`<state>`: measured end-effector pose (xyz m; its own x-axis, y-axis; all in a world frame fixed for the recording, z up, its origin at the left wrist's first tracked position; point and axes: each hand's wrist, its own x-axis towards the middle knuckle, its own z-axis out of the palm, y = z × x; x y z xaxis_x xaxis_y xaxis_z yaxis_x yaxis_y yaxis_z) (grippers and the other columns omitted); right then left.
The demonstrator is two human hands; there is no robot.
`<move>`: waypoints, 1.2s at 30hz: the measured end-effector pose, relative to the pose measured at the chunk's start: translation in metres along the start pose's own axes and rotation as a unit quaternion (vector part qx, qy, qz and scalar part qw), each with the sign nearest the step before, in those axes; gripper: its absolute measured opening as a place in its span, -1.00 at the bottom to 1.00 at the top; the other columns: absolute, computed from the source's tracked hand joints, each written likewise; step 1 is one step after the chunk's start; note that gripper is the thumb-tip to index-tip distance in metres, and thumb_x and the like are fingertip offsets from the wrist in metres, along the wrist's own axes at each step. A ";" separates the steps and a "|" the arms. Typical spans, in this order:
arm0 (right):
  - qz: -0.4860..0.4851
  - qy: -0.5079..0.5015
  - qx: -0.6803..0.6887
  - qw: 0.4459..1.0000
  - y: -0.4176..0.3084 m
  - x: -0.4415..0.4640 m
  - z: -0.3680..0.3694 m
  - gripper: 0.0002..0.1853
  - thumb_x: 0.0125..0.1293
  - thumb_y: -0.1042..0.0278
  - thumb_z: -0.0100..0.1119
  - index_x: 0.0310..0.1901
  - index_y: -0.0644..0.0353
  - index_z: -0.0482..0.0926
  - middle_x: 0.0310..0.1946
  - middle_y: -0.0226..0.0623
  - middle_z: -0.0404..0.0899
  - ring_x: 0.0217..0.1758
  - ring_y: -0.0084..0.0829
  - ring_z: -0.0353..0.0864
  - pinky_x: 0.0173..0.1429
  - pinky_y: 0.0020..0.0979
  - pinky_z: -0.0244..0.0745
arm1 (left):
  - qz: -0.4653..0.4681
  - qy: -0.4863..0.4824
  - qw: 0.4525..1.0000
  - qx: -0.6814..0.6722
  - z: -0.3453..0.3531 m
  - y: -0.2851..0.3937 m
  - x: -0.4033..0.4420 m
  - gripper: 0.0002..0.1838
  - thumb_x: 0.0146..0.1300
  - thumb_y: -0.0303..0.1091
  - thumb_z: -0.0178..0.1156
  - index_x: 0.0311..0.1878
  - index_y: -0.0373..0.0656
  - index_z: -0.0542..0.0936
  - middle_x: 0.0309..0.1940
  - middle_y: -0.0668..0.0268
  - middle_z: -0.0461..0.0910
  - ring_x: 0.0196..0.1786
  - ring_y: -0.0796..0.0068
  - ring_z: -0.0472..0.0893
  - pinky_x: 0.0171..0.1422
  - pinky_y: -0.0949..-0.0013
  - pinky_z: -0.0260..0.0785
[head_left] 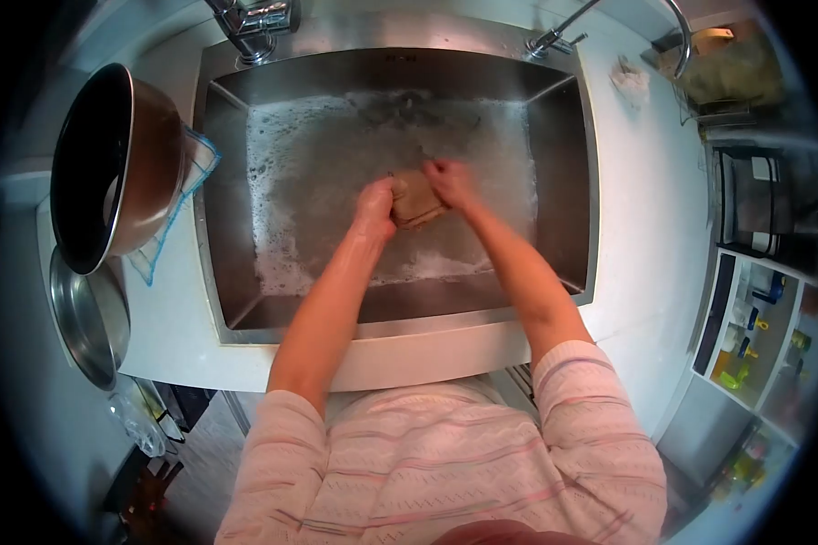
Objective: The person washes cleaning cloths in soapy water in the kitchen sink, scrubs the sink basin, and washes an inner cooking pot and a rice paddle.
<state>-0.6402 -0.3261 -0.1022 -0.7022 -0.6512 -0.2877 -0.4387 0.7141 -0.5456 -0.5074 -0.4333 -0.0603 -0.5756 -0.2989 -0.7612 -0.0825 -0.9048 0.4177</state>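
Between my two hands is a tan wet cloth, bunched over the murky, sudsy water in the steel sink. My left hand grips its left side, fingers closed round the fabric. On the upper right edge, my right hand is closed on the same cloth, slightly blurred. White foam lines the water's left and front edges. A darker patch shows in the water near the back wall; what it is cannot be made out.
A large brown pot rests tilted on a blue-edged cloth left of the sink, above a metal pan. Two taps, a chrome faucet and a slim curved spout, stand behind. Shelves with small items are at right.
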 end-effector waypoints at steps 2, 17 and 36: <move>0.132 0.042 0.084 0.987 0.054 0.002 -0.025 -0.58 0.16 0.00 0.00 -0.13 0.19 0.52 -0.25 -0.11 0.57 -0.20 -0.16 0.55 -0.14 -0.25 0.41 | 0.004 0.026 1.000 -0.010 -0.011 -0.012 0.018 -0.65 0.17 -0.21 0.01 -0.06 -0.24 0.41 -0.10 0.16 0.44 -0.08 0.26 0.47 -0.05 0.10 0.37; -0.072 0.005 0.148 0.986 -0.105 -0.051 -0.001 -0.72 0.14 0.16 -0.02 -0.25 0.15 0.57 -0.26 -0.06 0.55 -0.21 -0.10 0.54 -0.15 -0.25 0.44 | 0.054 -0.070 0.996 -0.012 -0.019 -0.003 0.001 -0.62 0.08 -0.22 0.13 -0.04 -0.15 0.42 -0.13 0.21 0.46 -0.11 0.31 0.49 -0.06 0.21 0.37; -0.100 -0.104 -0.191 0.971 -0.032 -0.051 -0.066 -0.60 -0.05 0.29 0.21 -0.10 0.12 0.44 -0.15 -0.18 0.48 0.00 -0.16 0.39 0.09 -0.07 0.23 | -0.241 -0.050 0.949 0.197 0.007 -0.007 -0.016 -0.50 0.15 0.05 0.03 -0.13 -0.26 0.48 -0.29 0.16 0.54 -0.24 0.26 0.55 -0.20 0.08 0.43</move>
<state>-0.6275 -0.2986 -0.0181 -0.4709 -0.7961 -0.3802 -0.7580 0.5856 -0.2874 -0.5032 -0.4205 -0.0476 -0.4666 0.1698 -0.8680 -0.6426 -0.7395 0.2007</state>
